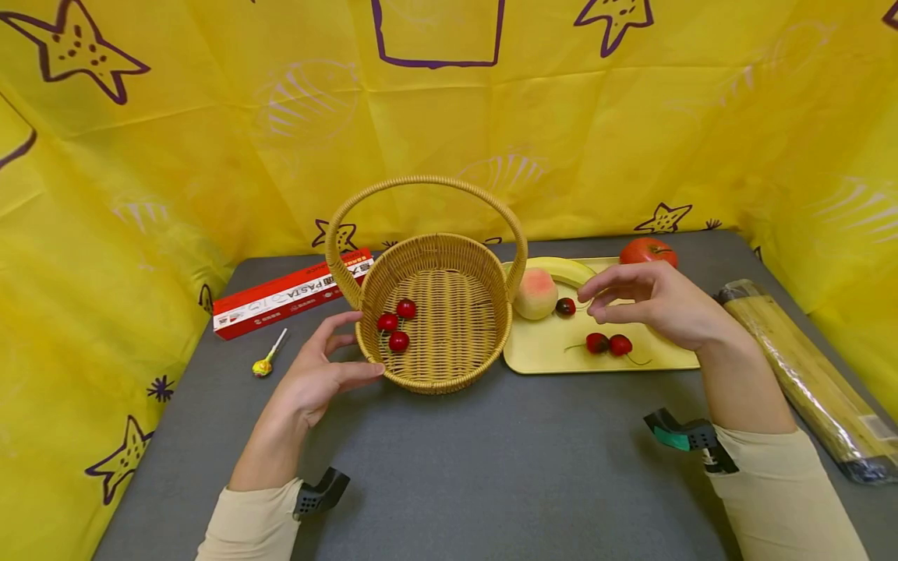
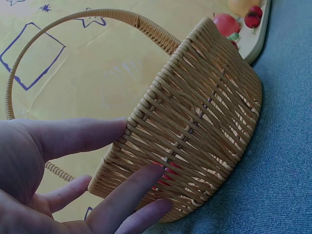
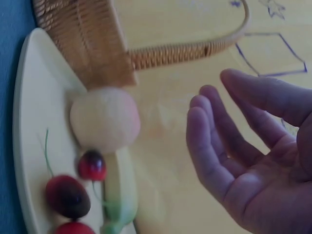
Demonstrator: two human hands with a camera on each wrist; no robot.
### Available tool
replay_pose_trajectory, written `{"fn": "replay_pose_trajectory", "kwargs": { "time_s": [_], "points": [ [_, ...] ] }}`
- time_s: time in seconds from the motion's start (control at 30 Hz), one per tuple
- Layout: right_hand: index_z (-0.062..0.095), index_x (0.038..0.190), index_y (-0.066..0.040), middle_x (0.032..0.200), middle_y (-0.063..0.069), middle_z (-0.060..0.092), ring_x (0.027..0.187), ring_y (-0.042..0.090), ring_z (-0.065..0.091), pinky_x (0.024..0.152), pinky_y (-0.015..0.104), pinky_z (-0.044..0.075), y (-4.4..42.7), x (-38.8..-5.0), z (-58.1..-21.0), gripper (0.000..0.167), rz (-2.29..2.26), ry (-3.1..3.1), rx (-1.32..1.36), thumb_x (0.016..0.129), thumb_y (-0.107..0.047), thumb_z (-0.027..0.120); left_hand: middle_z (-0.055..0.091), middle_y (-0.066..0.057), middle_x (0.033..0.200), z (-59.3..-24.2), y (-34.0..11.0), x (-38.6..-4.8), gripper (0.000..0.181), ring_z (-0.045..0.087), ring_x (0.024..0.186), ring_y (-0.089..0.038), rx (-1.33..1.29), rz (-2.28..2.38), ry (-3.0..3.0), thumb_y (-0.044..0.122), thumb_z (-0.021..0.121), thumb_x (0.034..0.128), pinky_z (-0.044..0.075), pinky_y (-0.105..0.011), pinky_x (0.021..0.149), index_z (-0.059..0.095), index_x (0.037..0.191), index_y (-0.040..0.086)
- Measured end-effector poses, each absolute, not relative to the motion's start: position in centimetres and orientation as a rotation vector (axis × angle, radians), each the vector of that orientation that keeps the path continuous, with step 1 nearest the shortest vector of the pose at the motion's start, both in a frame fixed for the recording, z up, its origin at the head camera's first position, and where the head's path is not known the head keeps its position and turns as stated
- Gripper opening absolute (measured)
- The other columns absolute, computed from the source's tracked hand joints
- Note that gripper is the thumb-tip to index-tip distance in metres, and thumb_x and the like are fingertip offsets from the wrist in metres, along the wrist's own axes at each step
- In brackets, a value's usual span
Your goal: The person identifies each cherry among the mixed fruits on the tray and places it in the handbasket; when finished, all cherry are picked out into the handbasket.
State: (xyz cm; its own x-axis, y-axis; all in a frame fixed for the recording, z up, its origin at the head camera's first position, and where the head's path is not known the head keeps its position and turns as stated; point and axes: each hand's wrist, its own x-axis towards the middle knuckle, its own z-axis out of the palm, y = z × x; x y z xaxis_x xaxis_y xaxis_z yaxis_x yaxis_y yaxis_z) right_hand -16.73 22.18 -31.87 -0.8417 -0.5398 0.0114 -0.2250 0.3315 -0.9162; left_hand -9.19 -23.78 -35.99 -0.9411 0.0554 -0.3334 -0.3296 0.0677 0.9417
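A wicker basket (image 1: 436, 374) with a tall handle stands mid-table, several red cherries (image 1: 398, 340) lying in its left part. My left hand (image 1: 319, 370) rests on the basket's left rim, thumb and fingers spread against the wicker, as the left wrist view also shows (image 2: 97, 170). Above the yellow tray (image 1: 540, 354) hovers my right hand (image 1: 648, 304), fingers loosely bent and holding nothing. Just left of its fingertips lies a dark red cherry (image 1: 565, 307), beside a peach (image 1: 536, 294) and a banana (image 1: 561, 269). Two stemmed cherries (image 1: 609, 344) lie nearer the tray's front.
Left of the basket lie a red pasta box (image 1: 291, 292) and a lollipop (image 1: 263, 366). A red apple (image 1: 647, 251) sits at the tray's back right. Farther right is a long plastic-wrapped bundle (image 1: 807, 374). Yellow cloth (image 1: 435, 125) hangs behind the table.
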Motion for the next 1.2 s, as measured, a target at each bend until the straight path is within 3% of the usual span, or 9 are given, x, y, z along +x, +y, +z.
{"fn": "replay_pose_trajectory", "kwargs": {
  "time_s": [0.47, 0.97, 1.2],
  "points": [
    [0.067, 0.125, 0.006, 0.113, -0.002, 0.074, 0.104, 0.023, 0.069, 0.087, 0.024, 0.060, 26.0, -17.9, -34.0, 0.031, -1.385, 2.308, -0.516, 0.095, -0.001, 0.072, 0.030, -0.027, 0.156, -36.1, -23.8, -9.1, 0.088, 0.074, 0.093, -0.020, -0.272, 1.957, 2.073, -0.006, 0.077, 0.0887, 0.064, -0.034, 0.086, 0.029, 0.160, 0.014],
    [0.067, 0.123, 0.005, 0.121, 0.020, 0.070, 0.105, 0.025, 0.071, 0.083, 0.030, 0.062, 27.2, -18.5, -36.5, 0.037, -1.254, 2.306, -0.478, 0.088, -0.002, 0.079, 0.031, -0.027, 0.155, -36.0, -23.7, -9.2, 0.087, 0.074, 0.091, -0.020, -0.260, 1.953, 2.078, -0.005, 0.077, 0.0891, 0.064, -0.032, 0.085, 0.030, 0.160, 0.014],
    [0.068, 0.123, 0.002, 0.124, 0.021, 0.070, 0.107, 0.026, 0.071, 0.082, 0.030, 0.062, 26.8, -18.3, -36.2, 0.037, -1.189, 2.350, -0.482, 0.088, -0.002, 0.079, 0.031, -0.027, 0.155, -36.0, -23.8, -9.1, 0.087, 0.074, 0.092, -0.020, -0.265, 1.954, 2.078, -0.006, 0.076, 0.0890, 0.064, -0.033, 0.085, 0.029, 0.160, 0.014]
  ]
}}
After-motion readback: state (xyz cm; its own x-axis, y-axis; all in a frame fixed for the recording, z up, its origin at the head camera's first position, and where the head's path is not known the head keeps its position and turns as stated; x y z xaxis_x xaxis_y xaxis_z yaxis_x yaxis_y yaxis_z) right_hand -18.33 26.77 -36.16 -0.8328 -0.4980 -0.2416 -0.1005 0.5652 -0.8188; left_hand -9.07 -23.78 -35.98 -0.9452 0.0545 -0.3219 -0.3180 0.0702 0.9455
